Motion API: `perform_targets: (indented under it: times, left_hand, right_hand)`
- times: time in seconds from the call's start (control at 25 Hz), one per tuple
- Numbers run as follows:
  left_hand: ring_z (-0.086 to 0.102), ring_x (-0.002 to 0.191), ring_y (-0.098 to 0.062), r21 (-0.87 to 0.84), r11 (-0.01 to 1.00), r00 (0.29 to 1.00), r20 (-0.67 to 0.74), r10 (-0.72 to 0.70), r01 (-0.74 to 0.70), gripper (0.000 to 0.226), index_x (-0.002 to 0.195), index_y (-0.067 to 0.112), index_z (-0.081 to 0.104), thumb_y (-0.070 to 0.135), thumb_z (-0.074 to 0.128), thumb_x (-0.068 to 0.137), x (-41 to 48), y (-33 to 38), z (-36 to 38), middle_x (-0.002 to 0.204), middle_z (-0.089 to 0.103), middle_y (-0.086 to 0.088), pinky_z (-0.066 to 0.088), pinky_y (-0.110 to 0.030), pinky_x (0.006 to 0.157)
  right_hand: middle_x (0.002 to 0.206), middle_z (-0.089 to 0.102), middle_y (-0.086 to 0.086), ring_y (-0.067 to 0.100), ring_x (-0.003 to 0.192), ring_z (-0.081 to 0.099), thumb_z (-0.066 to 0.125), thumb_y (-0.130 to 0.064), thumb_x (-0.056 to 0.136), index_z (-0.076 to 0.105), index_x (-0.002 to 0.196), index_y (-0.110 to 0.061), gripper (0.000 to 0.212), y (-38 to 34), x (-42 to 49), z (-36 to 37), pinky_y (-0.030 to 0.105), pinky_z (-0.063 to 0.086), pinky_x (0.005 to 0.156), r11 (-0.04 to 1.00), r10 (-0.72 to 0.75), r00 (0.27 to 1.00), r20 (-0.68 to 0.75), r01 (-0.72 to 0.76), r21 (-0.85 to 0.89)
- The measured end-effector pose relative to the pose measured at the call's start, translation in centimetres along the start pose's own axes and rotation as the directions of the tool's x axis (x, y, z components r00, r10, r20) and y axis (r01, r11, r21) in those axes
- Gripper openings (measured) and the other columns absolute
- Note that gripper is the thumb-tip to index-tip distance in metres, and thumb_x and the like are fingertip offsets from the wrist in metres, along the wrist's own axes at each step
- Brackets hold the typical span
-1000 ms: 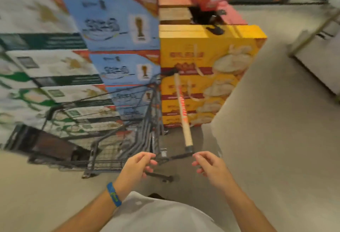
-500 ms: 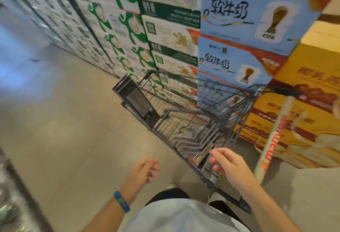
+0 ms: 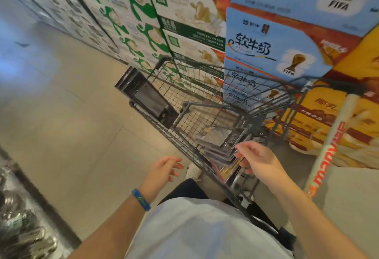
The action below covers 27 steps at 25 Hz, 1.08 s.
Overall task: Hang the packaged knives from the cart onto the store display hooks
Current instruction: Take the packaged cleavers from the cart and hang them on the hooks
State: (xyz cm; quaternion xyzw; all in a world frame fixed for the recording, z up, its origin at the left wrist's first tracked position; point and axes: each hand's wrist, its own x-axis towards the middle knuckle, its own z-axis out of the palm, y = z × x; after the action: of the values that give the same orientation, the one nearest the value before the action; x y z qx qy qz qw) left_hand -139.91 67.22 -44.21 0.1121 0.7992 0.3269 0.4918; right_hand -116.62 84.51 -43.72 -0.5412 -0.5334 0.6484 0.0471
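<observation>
plastic-packed knives [image 3: 222,142] beside right fingers [image 3: 245,147]

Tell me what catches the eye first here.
Blue boxes with a gold trophy tower at the upper right. Below them a wire cart stands mid-frame, a pile of packs at its near end. The right hand reaches over that pile; the left hand hangs open beside the cart.
</observation>
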Motion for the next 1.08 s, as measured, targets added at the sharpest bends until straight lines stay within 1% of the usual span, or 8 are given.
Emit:
perform_targets:
  times: [0.16, 0.28, 0.36, 0.48, 0.6, 0.8, 0.92, 1.08]
  left_hand:
    - [0.064, 0.068, -0.007, 0.125, 0.991, 0.983, 0.179, 0.03, -0.053, 0.027, 0.103, 0.017, 0.069, 0.017, 0.041, 0.103, 5.5, 4.0, -0.4, 0.09, 0.075, -0.001, 0.049, -0.024, 0.061]
    - [0.063, 0.065, -0.012, 0.129, 0.989, 0.96, 0.278, 0.028, -0.066, 0.025, 0.103, 0.01, 0.069, 0.01, 0.043, 0.102, 9.6, 6.1, -1.7, 0.087, 0.074, -0.006, 0.048, -0.02, 0.054]
    - [0.063, 0.06, -0.012, 0.113, 0.992, 0.956, 0.292, 0.022, -0.057, 0.024, 0.101, 0.008, 0.069, 0.014, 0.046, 0.102, 11.5, 6.8, -3.0, 0.083, 0.074, -0.005, 0.047, -0.018, 0.05]
    - [0.065, 0.063, -0.011, 0.182, 0.982, 0.955, 0.296, 0.001, -0.058, 0.026, 0.098, 0.016, 0.071, 0.019, 0.045, 0.103, 13.2, 7.0, -5.6, 0.083, 0.076, 0.0, 0.047, -0.021, 0.054]
    - [0.066, 0.066, -0.009, 0.224, 0.974, 0.96, 0.28, -0.027, -0.037, 0.028, 0.098, 0.02, 0.071, 0.022, 0.043, 0.103, 14.1, 7.1, -8.0, 0.086, 0.077, 0.002, 0.049, -0.021, 0.057]
    - [0.067, 0.07, -0.01, 0.234, 0.972, 0.96, 0.275, -0.052, -0.014, 0.029, 0.097, 0.022, 0.071, 0.022, 0.042, 0.101, 15.3, 6.9, -9.2, 0.088, 0.076, 0.002, 0.048, -0.025, 0.062]
    - [0.067, 0.072, -0.011, 0.263, 0.965, 0.954, 0.289, -0.08, 0.001, 0.027, 0.097, 0.021, 0.07, 0.022, 0.043, 0.101, 15.7, 7.0, -8.5, 0.087, 0.076, 0.003, 0.048, -0.026, 0.064]
    - [0.067, 0.068, -0.01, 0.328, 0.944, 0.94, 0.314, -0.13, 0.021, 0.024, 0.1, 0.02, 0.068, 0.021, 0.044, 0.101, 15.9, 8.4, -6.4, 0.09, 0.076, 0.0, 0.047, -0.023, 0.061]
  right_hand:
    - [0.095, 0.069, -0.023, -0.005, 0.085, 0.063, 0.054, -0.051, 0.1, 0.066, 0.099, -0.042, 0.015, -1.3, 4.0, 1.6, 0.018, 0.045, 0.068, 0.962, -0.136, 0.979, -0.153, 0.093, -0.258]
    - [0.124, 0.064, -0.007, 0.019, 0.109, 0.061, 0.062, -0.048, 0.097, 0.065, 0.123, -0.032, 0.031, -2.2, 9.4, 3.4, 0.031, 0.046, 0.08, 0.812, -0.28, 0.916, -0.286, 0.067, -0.58]
    - [0.139, 0.057, 0.004, 0.033, 0.126, 0.05, 0.066, -0.048, 0.095, 0.057, 0.138, -0.027, 0.049, -2.4, 13.0, 4.5, 0.042, 0.048, 0.095, 0.708, -0.121, 0.947, -0.299, -0.129, -0.694]
    - [0.133, 0.06, 0.009, 0.034, 0.126, 0.047, 0.067, -0.044, 0.095, 0.058, 0.134, -0.021, 0.046, -1.8, 15.9, 5.9, 0.046, 0.049, 0.094, 0.423, 0.171, 0.925, -0.341, -0.381, -0.822]
    - [0.129, 0.06, 0.01, 0.032, 0.123, 0.047, 0.059, -0.019, 0.095, 0.063, 0.126, -0.021, 0.031, -0.3, 16.5, 7.1, 0.047, 0.046, 0.097, 0.279, 0.189, 0.902, -0.388, -0.428, -0.86]
    - [0.138, 0.052, 0.008, 0.031, 0.125, 0.042, 0.07, -0.054, 0.087, 0.055, 0.136, -0.02, 0.062, 0.8, 16.1, 7.8, 0.042, 0.04, 0.095, 0.143, 0.233, 0.896, -0.378, -0.416, -0.898]
    - [0.125, 0.063, 0.008, 0.03, 0.116, 0.056, 0.076, -0.062, 0.079, 0.061, 0.127, -0.015, 0.069, 0.4, 15.9, 7.9, 0.04, 0.045, 0.084, 0.221, 0.324, 0.861, -0.393, -0.473, -0.853]
    - [0.129, 0.063, 0.012, 0.032, 0.116, 0.06, 0.073, -0.028, 0.09, 0.057, 0.131, -0.01, 0.048, -0.3, 14.9, 9.7, 0.04, 0.051, 0.089, 0.367, 0.342, 0.84, -0.42, -0.531, -0.763]
